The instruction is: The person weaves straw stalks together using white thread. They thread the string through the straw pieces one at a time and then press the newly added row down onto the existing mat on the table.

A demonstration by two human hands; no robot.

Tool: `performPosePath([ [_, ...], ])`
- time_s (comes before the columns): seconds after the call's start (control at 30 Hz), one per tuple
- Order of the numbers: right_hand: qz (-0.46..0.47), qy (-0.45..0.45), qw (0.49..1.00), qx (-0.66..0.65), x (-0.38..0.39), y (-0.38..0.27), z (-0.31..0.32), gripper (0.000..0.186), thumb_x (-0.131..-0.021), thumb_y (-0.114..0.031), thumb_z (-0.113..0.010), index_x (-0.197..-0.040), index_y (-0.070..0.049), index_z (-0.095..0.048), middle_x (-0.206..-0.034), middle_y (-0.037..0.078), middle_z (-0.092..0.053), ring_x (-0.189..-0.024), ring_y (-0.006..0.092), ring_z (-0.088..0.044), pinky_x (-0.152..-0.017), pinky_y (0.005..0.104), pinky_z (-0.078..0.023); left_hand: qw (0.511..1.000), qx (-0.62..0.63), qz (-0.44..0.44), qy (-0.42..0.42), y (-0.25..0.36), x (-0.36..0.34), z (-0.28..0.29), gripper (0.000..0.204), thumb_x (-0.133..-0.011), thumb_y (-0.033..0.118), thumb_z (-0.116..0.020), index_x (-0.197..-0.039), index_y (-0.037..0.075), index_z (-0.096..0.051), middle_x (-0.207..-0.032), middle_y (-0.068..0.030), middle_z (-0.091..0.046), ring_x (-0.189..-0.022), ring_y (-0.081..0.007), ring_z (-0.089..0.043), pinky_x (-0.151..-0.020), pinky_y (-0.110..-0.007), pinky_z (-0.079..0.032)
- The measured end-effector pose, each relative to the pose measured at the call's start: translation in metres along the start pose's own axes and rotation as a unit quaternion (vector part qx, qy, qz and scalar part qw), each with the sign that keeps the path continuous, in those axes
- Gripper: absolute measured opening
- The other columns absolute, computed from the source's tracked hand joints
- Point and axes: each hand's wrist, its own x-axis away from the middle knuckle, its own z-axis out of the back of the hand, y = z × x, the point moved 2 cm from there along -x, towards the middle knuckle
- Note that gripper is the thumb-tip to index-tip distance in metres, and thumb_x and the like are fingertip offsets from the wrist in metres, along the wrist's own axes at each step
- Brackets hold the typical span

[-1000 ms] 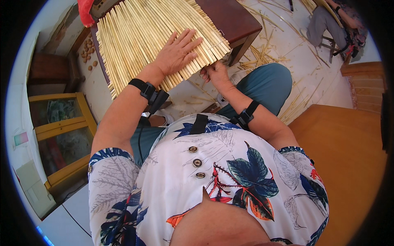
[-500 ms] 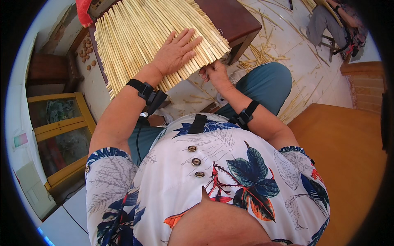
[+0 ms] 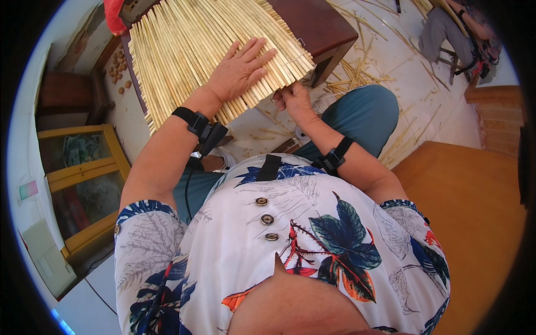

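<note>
Head view: left hand (image 3: 237,76) spread open, flat on the stick mat (image 3: 187,56); right hand (image 3: 296,104) curled at its edge, grip indeterminable; uneven pressure could skew the mat.

Yellow-framed cabinet (image 3: 84,169) at left; round brown objects (image 3: 115,72) beyond; co-worker (image 3: 445,38) upper right.

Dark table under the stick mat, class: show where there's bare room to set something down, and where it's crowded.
Free: on the dark table, the patch right of the stick mat, up to the table's edge. Crowded: the mat's near side, with the left hand on top and the right hand at its edge.
</note>
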Motion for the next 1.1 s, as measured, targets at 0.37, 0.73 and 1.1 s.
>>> performPosePath([
  [0.37, -0.012, -0.03, 0.999, 0.027, -0.002, 0.006, 0.002, 0.011, -0.09, -0.009, -0.048, -0.096, -0.001, -0.052, -0.068, 0.006, -0.056, -0.053, 0.0122, -0.051, -0.046, 0.0273, -0.043, 1.0, -0.002, 0.0, 0.006, -0.002, 0.001, -0.004, 0.045, -0.094, 0.037, -0.031, -0.137, 0.023, -0.032, -0.144, -0.0092, -0.026, -0.133, -0.0264, -0.022, -0.109, -0.042, -0.011],
  [0.73, -0.037, -0.052, 0.998, 0.004, -0.004, 0.003, 0.003, 0.009, -0.09, -0.011, -0.049, -0.094, -0.002, -0.051, -0.068, 0.005, -0.057, -0.053, 0.0127, -0.053, -0.045, 0.0275, -0.043, 1.0, -0.012, 0.001, 0.008, -0.002, 0.002, -0.003, 0.045, -0.095, 0.037, -0.031, -0.138, 0.024, -0.032, -0.143, -0.0086, -0.027, -0.133, -0.025, -0.022, -0.109, -0.041, -0.011],
  [1.1, -0.044, -0.081, 0.996, 0.01, -0.005, 0.006, 0.003, 0.01, -0.09, -0.01, -0.048, -0.097, -0.002, -0.052, -0.069, 0.006, -0.058, -0.053, 0.0133, -0.053, -0.046, 0.0267, -0.044, 1.0, -0.018, -0.001, 0.008, -0.002, 0.002, -0.003, 0.045, -0.095, 0.036, -0.031, -0.137, 0.023, -0.032, -0.143, -0.0085, -0.027, -0.133, -0.0242, -0.021, -0.11, -0.04, -0.011],
])
